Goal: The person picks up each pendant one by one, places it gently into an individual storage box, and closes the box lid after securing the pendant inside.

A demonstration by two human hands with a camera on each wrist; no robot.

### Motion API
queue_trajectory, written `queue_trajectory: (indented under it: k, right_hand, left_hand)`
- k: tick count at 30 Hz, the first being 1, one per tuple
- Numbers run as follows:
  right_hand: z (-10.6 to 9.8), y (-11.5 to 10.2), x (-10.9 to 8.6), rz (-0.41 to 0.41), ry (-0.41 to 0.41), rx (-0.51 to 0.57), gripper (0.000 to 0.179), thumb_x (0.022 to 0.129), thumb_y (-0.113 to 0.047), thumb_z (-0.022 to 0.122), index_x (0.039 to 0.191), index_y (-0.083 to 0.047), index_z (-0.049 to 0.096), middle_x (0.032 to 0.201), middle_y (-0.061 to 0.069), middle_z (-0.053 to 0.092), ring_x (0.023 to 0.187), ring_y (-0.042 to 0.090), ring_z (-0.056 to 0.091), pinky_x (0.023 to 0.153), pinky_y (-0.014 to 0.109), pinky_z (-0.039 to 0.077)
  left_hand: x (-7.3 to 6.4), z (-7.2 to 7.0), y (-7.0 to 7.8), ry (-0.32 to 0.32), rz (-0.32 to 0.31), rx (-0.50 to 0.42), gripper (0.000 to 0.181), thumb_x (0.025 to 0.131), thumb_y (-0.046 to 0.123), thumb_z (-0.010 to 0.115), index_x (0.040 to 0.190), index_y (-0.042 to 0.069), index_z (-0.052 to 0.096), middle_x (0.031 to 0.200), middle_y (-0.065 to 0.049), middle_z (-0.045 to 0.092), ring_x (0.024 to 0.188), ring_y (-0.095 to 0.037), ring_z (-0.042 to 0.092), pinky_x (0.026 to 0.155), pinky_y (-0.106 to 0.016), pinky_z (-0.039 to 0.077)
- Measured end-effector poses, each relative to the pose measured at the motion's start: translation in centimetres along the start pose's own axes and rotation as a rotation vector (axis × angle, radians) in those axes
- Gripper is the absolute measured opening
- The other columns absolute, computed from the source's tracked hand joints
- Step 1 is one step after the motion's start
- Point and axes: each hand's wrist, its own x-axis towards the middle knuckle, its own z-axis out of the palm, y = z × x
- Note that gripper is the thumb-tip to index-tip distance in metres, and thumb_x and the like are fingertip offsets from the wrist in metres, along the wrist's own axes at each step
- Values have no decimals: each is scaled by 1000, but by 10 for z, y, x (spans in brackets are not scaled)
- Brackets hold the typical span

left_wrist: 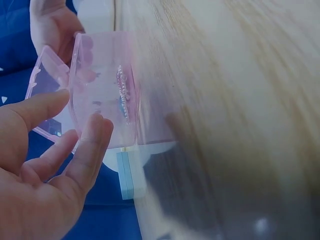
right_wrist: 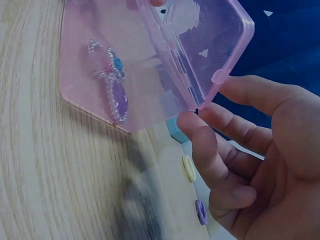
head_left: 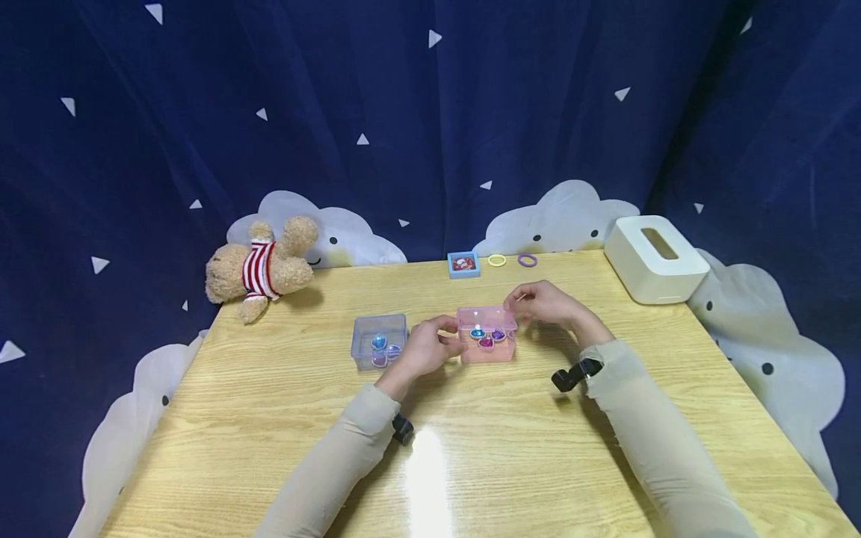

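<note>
A pink see-through plastic box [head_left: 487, 354] stands on the table with its hinged lid [right_wrist: 212, 35] raised. Inside lie a blue gem [head_left: 477, 334], a purple gem [head_left: 498, 335] and a magenta gem [head_left: 486, 343], with silvery beaded rims in the right wrist view. My left hand [head_left: 428, 346] is at the box's left side, fingers fairly straight; in the left wrist view its fingertips overlap the wall, and contact is hard to tell. My right hand [head_left: 546, 302] pinches the lid's right edge near the hinge, fingers curled. Left of the left hand stands a clear bluish box [head_left: 362, 329] holding several gems [head_left: 379, 341].
Along the back edge lie a small light-blue framed piece [head_left: 464, 264], a yellow ring [head_left: 497, 260] and a purple ring [head_left: 528, 260]. A teddy bear [head_left: 258, 269] lies at the back left. A white tissue box [head_left: 655, 261] stands at the back right of the wooden table [head_left: 511, 448].
</note>
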Motion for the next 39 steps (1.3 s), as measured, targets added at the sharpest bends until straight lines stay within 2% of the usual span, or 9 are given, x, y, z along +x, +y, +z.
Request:
queue_trajectory:
  k: [4,9,12,17,22,30,36,39]
  right_hand:
    - [2,1,1,-18,9,-20,26,95,-21,66,113,-3,70,96,7,71,87,34,68,79,43,58]
    - [3,0,1,-26,13,-62,25,93,-20,67,112,-5,70,92,5,71,83,33,68,77,42,57]
    - [4,0,1,-32,14,-77,24,92,-20,69,111,-5,71,89,5,71,79,33,68,75,40,56]
    - [6,2,3,-35,15,-51,24,90,-19,72,109,-4,72,87,6,71,76,31,67,72,39,56]
    - [8,2,3,-38,16,-44,23,89,-18,73,107,-5,73,87,3,72,75,29,66,70,38,56]
    - [11,2,0,-50,50,-113,22,90,-20,72,108,-7,74,87,4,71,74,27,65,58,24,48]
    - [10,3,1,-63,55,-124,23,90,-20,72,109,-7,74,89,6,71,74,29,65,58,25,48]
    - [6,3,1,-69,60,-135,26,92,-22,70,113,-5,72,94,8,73,76,30,68,63,27,51]
  left_hand:
    - [0,0,0,-1,-15,-25,46,85,13,78,127,8,62,123,-11,68,101,-24,73,76,-28,60]
    - [0,-2,1,-22,-34,-43,68,84,14,79,144,9,48,123,-12,67,104,-27,72,81,-30,60]
    - [0,-3,2,-37,-27,-25,73,85,19,79,149,12,44,124,-11,67,107,-28,71,85,-34,59]
    - [0,-3,2,-39,-14,0,64,90,23,74,147,11,48,125,-12,67,108,-30,69,88,-38,58]
    - [0,-1,2,-23,-28,4,62,90,22,74,146,13,49,122,-10,67,104,-28,69,85,-37,58]
    - [-1,0,5,-14,-43,9,63,89,20,76,146,13,49,122,-9,67,102,-26,70,83,-34,58]
    - [-2,-3,7,-18,-14,36,61,90,18,74,145,9,50,123,-13,67,104,-29,71,84,-35,59]
    - [-1,-9,6,-16,16,25,53,92,16,71,141,6,54,126,-15,67,105,-31,71,84,-34,60]
